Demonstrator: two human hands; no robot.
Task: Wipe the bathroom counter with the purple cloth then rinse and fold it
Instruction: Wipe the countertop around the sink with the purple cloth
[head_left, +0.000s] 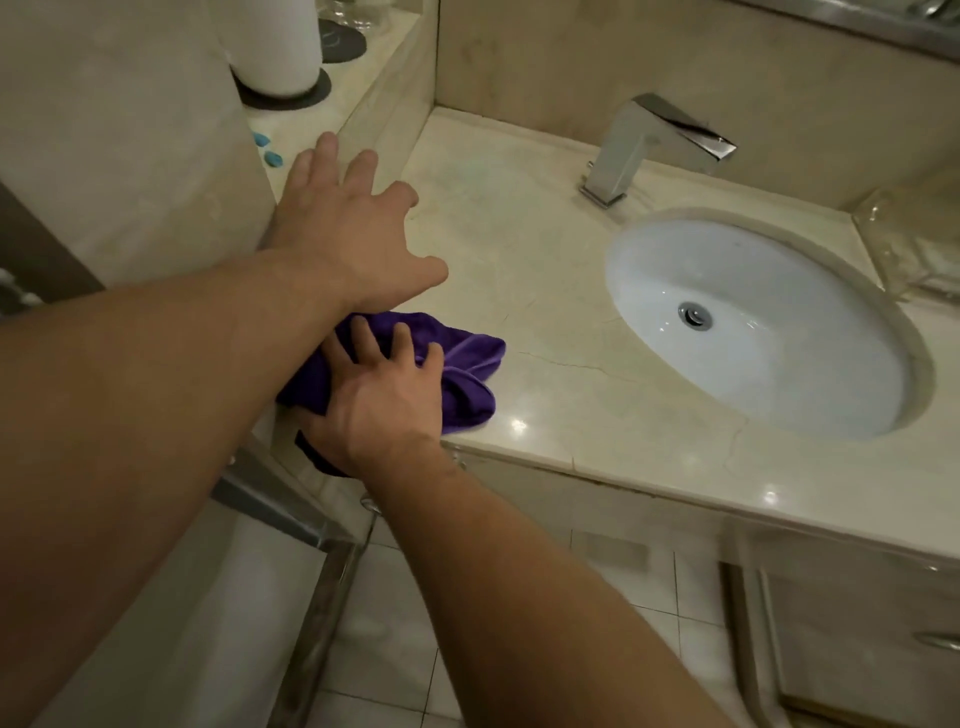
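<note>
Two bare forearms stretch from the near edge over a cream marble counter, the left one crossing above the right. Left of the sink, at the counter's front edge, the right hand presses down on the purple cloth, fingers spread and nearly straight. The bunched cloth lies on the marble, and part of it droops over the front lip. Farther left of the sink, toward the back wall, the left hand is splayed wide and holds nothing, beside the corner of a raised ledge. Whether it touches the stone cannot be told. Bare marble runs open from the cloth to the sink's rim. Behind the sink stands one chrome faucet; in its bowl sits one drain. The ledge carries one white cylinder on a dark round mat and two small blue objects. Right of the sink sits one clear tray.
</note>
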